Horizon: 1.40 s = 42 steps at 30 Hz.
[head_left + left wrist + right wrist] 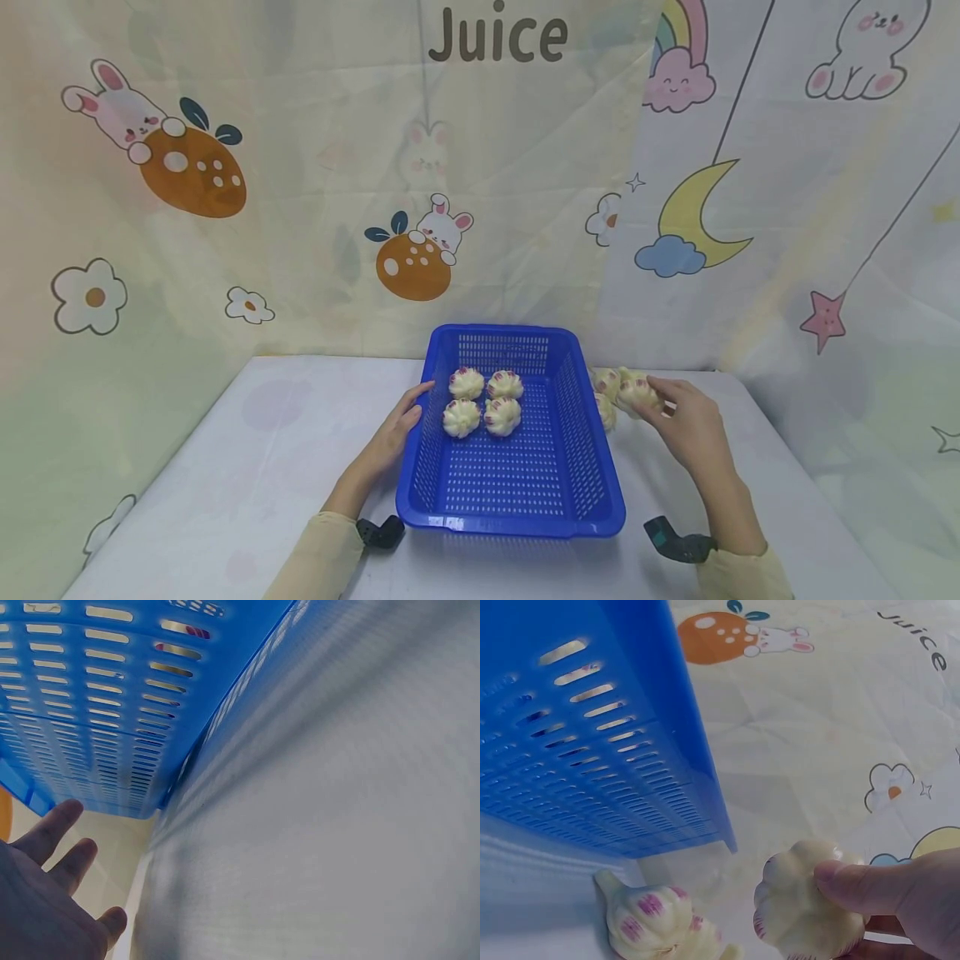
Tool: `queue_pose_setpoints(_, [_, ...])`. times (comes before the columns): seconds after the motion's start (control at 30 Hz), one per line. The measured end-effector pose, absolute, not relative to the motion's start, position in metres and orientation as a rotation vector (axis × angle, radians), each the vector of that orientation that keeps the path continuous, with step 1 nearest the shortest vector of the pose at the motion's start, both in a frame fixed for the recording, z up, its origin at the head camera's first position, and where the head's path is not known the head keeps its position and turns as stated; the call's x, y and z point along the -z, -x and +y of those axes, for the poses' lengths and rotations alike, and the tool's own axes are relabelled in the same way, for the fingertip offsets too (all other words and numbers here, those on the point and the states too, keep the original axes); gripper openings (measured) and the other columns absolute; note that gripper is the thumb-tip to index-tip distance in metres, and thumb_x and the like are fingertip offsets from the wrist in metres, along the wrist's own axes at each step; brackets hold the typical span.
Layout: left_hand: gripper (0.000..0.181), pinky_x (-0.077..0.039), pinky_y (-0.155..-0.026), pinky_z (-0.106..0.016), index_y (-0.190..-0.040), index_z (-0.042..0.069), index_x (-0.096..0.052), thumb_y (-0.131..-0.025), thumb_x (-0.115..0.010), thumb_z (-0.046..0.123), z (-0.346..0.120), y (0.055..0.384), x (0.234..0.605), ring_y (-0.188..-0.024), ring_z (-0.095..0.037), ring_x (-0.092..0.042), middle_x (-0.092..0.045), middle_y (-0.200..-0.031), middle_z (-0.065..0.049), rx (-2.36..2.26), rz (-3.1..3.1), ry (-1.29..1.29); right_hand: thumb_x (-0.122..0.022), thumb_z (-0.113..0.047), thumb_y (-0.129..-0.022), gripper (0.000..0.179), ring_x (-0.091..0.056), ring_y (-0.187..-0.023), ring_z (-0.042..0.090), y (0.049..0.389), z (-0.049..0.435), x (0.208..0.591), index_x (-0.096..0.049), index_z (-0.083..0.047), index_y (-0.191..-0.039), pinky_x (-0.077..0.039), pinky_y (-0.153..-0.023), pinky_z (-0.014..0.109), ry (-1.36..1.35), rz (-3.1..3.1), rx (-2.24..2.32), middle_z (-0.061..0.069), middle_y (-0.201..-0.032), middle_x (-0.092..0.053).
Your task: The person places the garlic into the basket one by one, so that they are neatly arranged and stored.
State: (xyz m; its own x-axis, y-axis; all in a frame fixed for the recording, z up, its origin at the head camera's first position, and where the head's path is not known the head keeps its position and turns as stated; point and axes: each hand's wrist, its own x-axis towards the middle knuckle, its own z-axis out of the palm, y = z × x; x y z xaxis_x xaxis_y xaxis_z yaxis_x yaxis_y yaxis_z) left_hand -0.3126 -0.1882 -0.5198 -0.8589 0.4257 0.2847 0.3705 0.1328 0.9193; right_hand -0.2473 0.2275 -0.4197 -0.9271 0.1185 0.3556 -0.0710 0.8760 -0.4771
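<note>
A blue plastic basket with slotted walls stands on the table, holding several garlic bulbs in its far left part. My left hand is at the basket's left rim; the left wrist view shows its fingers extended beside the slotted wall. To the right of the basket, my right hand pinches a garlic bulb with purple streaks. In the right wrist view, the thumb presses on that bulb. More garlic lies near it, beside the basket wall, partly hidden in the head view.
The white table extends to both sides of the basket. Behind it hangs a cloth backdrop printed with rabbits, flowers and a moon. A small dark device is strapped on each wrist, near the beige sleeves.
</note>
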Motion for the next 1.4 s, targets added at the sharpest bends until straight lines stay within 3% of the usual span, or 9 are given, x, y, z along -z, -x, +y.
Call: queue_pose_setpoints(1.4, [0.048, -0.033, -0.103, -0.063, -0.149, 0.020, -0.024, -0.101, -0.024, 0.023, -0.189, 0.309, 0.517, -0.135, -0.047, -0.032, -0.021, -0.154, -0.019, -1.855, 2.316, -0.780, -0.075, -0.015, -0.080, 0.049, -0.061, -0.105, 0.038, 0.235, 0.201, 0.409, -0.060, -0.002, -0.124, -0.054, -0.079, 0.044, -0.132, -2.575, -0.689, 0.020, -0.116, -0.062])
